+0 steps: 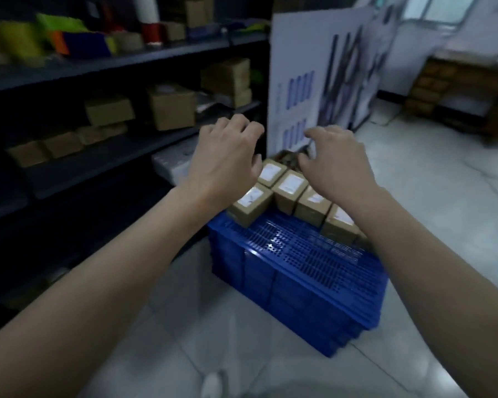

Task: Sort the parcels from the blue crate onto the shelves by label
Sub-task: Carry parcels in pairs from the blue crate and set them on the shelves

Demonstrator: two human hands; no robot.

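Hovering over parcels point(289, 186): left hand point(227, 156), right hand point(335, 163), fingers loosely curled, empty.

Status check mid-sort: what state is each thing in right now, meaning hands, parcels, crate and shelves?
left hand: above the parcels, fingers loosely curled, holding nothing.
right hand: above the parcels, fingers bent, holding nothing.
parcels: closed, upright on the crate's far edge, white labels facing up, text too blurred to read.
blue crate: on the floor, perforated face up.
shelves: stocked with cardboard boxes on several levels.
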